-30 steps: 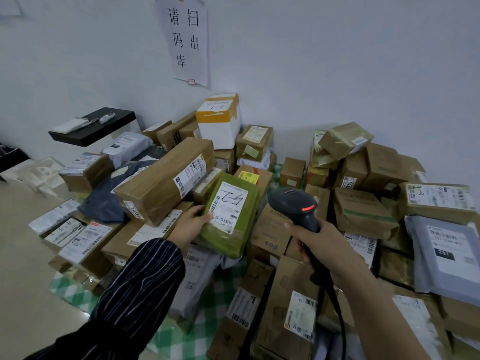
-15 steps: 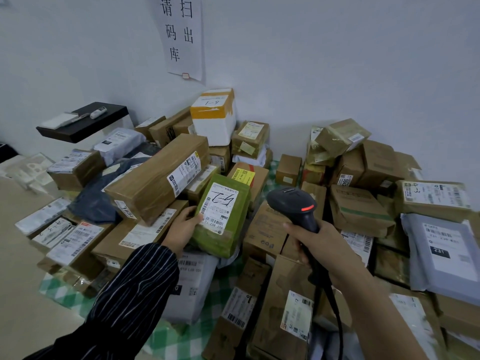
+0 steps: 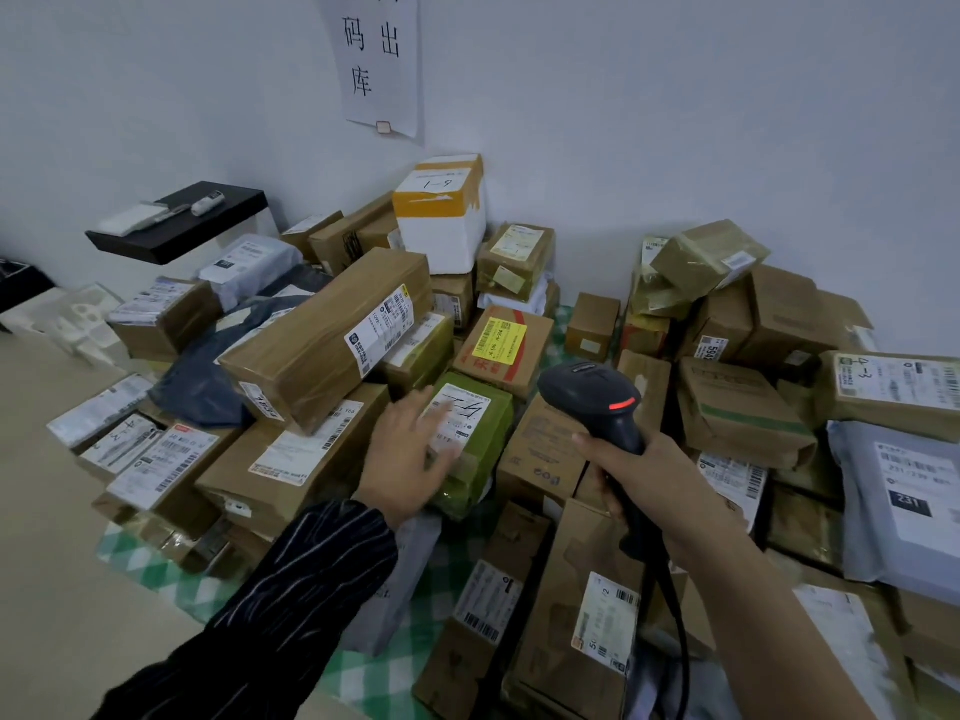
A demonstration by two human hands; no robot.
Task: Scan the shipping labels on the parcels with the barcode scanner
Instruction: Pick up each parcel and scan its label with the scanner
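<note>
The left hand (image 3: 410, 454) has let go of the green parcel (image 3: 488, 433), which a moment ago it gripped by the edge and tipped toward the scanner. Its fingers now spread wide over the white shipping label (image 3: 460, 407) (touching or not, I cannot tell). The parcel lies back in the pile, just in front of a yellow-stickered box (image 3: 506, 350). The right hand (image 3: 644, 475) is wrapped round the barcode scanner (image 3: 592, 392), whose head is just beside the parcel. Likely this label is read and another parcel comes next.

One scanner (image 3: 589, 394), one green parcel (image 3: 493, 433), one white foam box (image 3: 441, 231), one shelf (image 3: 179, 231), one wall sign (image 3: 382, 59). Two hands: left hand (image 3: 402, 459), right hand (image 3: 639, 475). Brown boxes (image 3: 322, 335) are too many to count.
</note>
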